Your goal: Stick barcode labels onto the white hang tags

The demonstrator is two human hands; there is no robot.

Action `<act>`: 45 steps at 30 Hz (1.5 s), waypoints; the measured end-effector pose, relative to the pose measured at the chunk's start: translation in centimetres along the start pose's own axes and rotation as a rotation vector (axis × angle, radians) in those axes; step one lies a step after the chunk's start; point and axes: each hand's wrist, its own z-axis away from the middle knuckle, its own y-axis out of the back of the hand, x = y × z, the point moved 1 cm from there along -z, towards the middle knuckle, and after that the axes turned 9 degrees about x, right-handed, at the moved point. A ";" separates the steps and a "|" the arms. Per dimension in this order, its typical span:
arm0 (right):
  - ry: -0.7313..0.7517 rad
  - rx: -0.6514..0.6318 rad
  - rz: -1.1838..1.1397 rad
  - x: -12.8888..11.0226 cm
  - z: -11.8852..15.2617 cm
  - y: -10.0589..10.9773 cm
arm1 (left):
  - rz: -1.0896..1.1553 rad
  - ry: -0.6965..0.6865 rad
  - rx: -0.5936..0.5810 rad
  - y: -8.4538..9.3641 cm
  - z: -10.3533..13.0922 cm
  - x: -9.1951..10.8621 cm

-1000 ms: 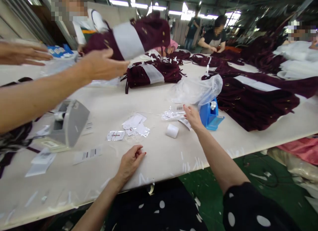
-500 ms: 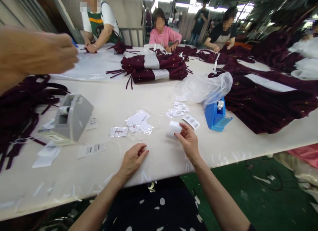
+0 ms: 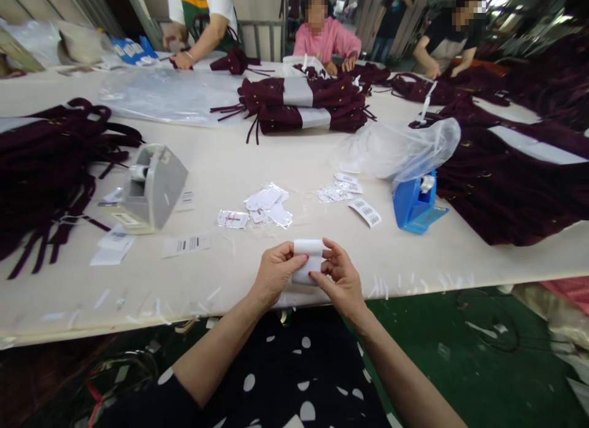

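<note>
I am holding a small white paper roll (image 3: 307,267) in both hands, just over the near edge of the long cream-coloured table (image 3: 221,151). My left hand (image 3: 275,271) is gripping its left side, the thumb lying across the front. My right hand (image 3: 343,284) is pinching its right side, thumb tip on the lower face, forefinger at the upper corner. The flat part below the rounded top may be the loose end, though my fingers are hiding too much for me to be sure.

For this handling, I am judging that a light, even pressure suits best: squeezing hard could crease the paper or flatten the roll, and thumbs set level should help the end come away straight.

Beyond my hands, a loose pile of white tags in clear wrapping (image 3: 267,202) is lying ahead, and a curved white strip with black barcodes (image 3: 365,212) is lying further right, near the blue plastic tape dispenser (image 3: 409,207).
</note>
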 end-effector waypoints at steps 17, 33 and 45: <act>-0.588 0.044 -0.489 0.5 -0.5 -0.7 | 0.271 0.214 -0.021 0.0 -0.2 -0.9; -0.558 0.047 -0.406 0.6 0.2 -1.6 | 0.313 0.181 0.071 -0.2 0.1 -1.9; 0.389 0.069 0.419 0.7 0.3 -0.5 | 0.272 0.247 0.048 -0.3 0.4 -1.8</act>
